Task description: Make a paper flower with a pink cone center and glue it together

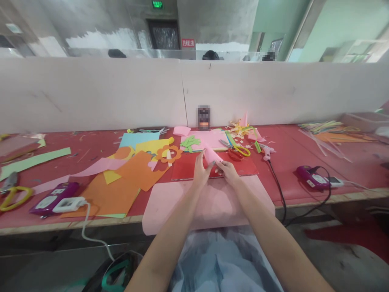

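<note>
Between my two hands is a small piece of pink paper (pixel 212 155), curled into a cone-like shape. My left hand (pixel 201 169) grips its left side, with the thumb at the lower edge. On the lower right edge, the fingers of my right hand (pixel 226 169) are closed. Both hands are over a red board (pixel 184 167). Just beyond lie green paper leaves (pixel 191 142) on a pink sheet. Scissors with yellow handles (pixel 241 151) rest to the right of the paper. Nearer my body, a large pink sheet (pixel 170 202) hangs over the table edge.
Orange sheets (pixel 106 192) and an orange paper flower (pixel 169 154) lie to the left. A purple power strip (pixel 54 198) sits near the left front edge, another power strip (pixel 313 177) at right. A corded glue gun (pixel 267 153) lies right of the scissors. A white partition (pixel 121 93) stands behind.
</note>
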`<action>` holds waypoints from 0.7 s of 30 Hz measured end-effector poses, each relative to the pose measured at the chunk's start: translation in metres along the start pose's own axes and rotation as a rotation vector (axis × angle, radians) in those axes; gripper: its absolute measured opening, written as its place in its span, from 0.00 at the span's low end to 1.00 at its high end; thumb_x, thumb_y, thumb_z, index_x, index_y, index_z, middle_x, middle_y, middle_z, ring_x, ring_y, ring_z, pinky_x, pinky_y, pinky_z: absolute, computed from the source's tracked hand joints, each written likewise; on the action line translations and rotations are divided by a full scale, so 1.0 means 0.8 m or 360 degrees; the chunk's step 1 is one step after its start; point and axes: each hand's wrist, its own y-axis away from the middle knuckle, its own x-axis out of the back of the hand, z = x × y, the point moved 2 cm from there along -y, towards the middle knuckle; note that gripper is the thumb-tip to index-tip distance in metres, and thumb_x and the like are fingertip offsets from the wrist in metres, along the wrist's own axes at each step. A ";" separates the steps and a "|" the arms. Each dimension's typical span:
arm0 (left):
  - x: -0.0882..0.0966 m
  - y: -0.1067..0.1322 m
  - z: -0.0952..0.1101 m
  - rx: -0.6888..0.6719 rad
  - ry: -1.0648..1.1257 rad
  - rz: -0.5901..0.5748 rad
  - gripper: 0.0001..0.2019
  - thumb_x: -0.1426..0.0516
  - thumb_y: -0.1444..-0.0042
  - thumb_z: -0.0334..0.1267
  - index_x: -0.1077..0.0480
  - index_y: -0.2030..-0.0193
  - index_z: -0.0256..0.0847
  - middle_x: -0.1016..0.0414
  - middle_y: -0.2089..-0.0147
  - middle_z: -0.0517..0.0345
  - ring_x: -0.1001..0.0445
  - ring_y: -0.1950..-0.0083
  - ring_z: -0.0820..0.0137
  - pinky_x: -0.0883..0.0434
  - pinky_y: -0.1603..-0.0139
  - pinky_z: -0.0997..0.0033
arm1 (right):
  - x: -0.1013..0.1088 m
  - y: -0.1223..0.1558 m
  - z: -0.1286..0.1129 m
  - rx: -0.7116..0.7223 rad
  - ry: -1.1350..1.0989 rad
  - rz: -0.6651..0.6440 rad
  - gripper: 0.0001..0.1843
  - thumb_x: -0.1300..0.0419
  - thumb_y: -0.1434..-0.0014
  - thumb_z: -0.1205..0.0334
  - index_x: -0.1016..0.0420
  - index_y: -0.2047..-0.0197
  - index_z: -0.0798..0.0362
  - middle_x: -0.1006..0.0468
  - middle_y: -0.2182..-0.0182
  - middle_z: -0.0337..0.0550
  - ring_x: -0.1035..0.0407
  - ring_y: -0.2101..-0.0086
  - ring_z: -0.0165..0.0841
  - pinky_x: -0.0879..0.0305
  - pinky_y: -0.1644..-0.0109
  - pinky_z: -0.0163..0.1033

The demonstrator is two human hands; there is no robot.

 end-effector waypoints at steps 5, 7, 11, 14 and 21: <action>-0.014 -0.003 -0.008 0.0211 0.0513 -0.0066 0.31 0.48 0.47 0.49 0.53 0.39 0.45 0.37 0.45 0.47 0.32 0.48 0.65 0.31 0.54 0.65 | 0.001 0.000 -0.003 0.0004 -0.0188 0.0050 0.18 0.34 0.63 0.49 0.28 0.77 0.55 0.28 0.82 0.36 0.39 0.84 0.22 0.48 0.82 0.30; -0.017 -0.004 -0.011 0.0292 0.0713 -0.0091 0.27 0.50 0.46 0.49 0.49 0.40 0.45 0.32 0.48 0.48 0.31 0.50 0.65 0.31 0.54 0.63 | 0.001 0.001 -0.005 -0.0008 -0.0276 0.0074 0.17 0.33 0.64 0.51 0.27 0.76 0.55 0.27 0.79 0.36 0.39 0.83 0.21 0.48 0.82 0.29; -0.017 -0.005 -0.011 0.0437 0.1029 -0.0296 0.21 0.47 0.48 0.49 0.36 0.50 0.41 0.29 0.52 0.51 0.29 0.52 0.64 0.32 0.53 0.61 | 0.001 0.004 -0.008 -0.0054 -0.0365 -0.0016 0.17 0.32 0.64 0.52 0.28 0.75 0.55 0.30 0.81 0.34 0.38 0.83 0.21 0.48 0.82 0.29; -0.016 -0.003 -0.009 0.0611 0.1297 -0.0420 0.19 0.45 0.50 0.48 0.33 0.56 0.38 0.27 0.56 0.51 0.28 0.55 0.64 0.32 0.54 0.61 | -0.001 0.006 -0.009 -0.0081 -0.0359 -0.0117 0.17 0.33 0.62 0.51 0.27 0.73 0.54 0.30 0.81 0.33 0.37 0.82 0.22 0.46 0.80 0.29; -0.016 -0.007 -0.022 0.0679 0.1330 -0.0112 0.19 0.40 0.56 0.44 0.33 0.57 0.39 0.27 0.56 0.54 0.29 0.54 0.65 0.35 0.52 0.65 | -0.006 0.007 -0.006 -0.0091 -0.0308 -0.0174 0.18 0.36 0.58 0.47 0.29 0.74 0.54 0.30 0.82 0.35 0.35 0.81 0.26 0.43 0.78 0.31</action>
